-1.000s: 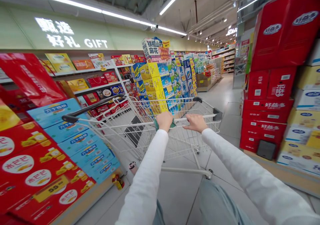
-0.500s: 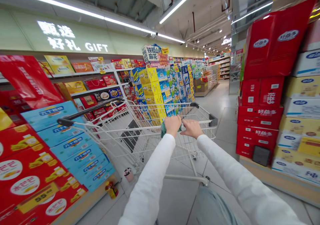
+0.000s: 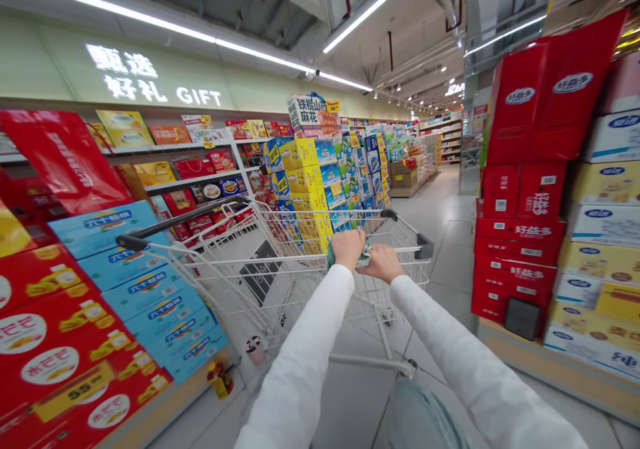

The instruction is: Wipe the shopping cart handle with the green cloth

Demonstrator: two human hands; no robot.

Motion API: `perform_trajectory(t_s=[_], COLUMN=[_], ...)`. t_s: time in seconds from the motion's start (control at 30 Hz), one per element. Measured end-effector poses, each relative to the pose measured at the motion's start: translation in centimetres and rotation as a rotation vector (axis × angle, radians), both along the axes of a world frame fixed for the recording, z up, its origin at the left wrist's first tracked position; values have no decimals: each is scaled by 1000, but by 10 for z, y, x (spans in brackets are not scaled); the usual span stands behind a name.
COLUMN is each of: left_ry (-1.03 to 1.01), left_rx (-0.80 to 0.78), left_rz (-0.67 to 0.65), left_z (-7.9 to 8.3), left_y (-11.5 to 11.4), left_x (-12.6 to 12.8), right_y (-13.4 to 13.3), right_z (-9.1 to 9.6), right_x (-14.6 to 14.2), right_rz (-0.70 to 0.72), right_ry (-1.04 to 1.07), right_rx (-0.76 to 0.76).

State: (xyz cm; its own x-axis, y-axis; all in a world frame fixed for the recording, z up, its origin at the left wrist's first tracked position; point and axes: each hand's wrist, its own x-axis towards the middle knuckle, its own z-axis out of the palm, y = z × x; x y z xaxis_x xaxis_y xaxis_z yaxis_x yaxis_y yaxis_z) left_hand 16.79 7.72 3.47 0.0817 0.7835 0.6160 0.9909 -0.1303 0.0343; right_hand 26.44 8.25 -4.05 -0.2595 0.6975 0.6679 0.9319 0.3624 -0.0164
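A white wire shopping cart (image 3: 225, 260) with a black handle (image 3: 185, 219) stands before me, turned sideways. Both arms in white sleeves reach to its near top rail. My left hand (image 3: 349, 247) is closed around a grey-green cloth (image 3: 331, 256) at that rail, and the cloth shows on both sides of the fist. Just to the right, my right hand (image 3: 383, 263) is closed, with its fingertips at the cloth's other end beside the left hand. How far the cloth wraps the rail is hidden by my fingers. A dark panel (image 3: 261, 272) is fixed inside the cart.
Stacked blue cartons (image 3: 150, 289) and red cartons (image 3: 60, 342) stand at the left. Red boxes (image 3: 520, 249) and white-and-yellow cartons (image 3: 595, 262) rise on the right. A yellow carton stack (image 3: 305, 182) stands behind the cart. A pink cup (image 3: 254, 350) and a small bottle (image 3: 220, 380) are on the floor.
My right hand has shifted slightly left and down, and more cloth shows between the hands. The camera view has moved a little; the cart stays in nearly the same place.
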Motion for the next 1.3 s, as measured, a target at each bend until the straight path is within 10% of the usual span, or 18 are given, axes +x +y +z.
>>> perform_trajectory(t_s=[0.9,1.3], left_ry=[33,-28], left_rx=[33,15], left_rz=[262,370], left_z=[17,28], left_y=[-19,-23], left_x=[-169,-206], right_y=[-6,-7], right_z=[-9,-8], right_x=[-1,0], right_rz=[43,44], right_ry=[-78,-90], right_rx=[141,103])
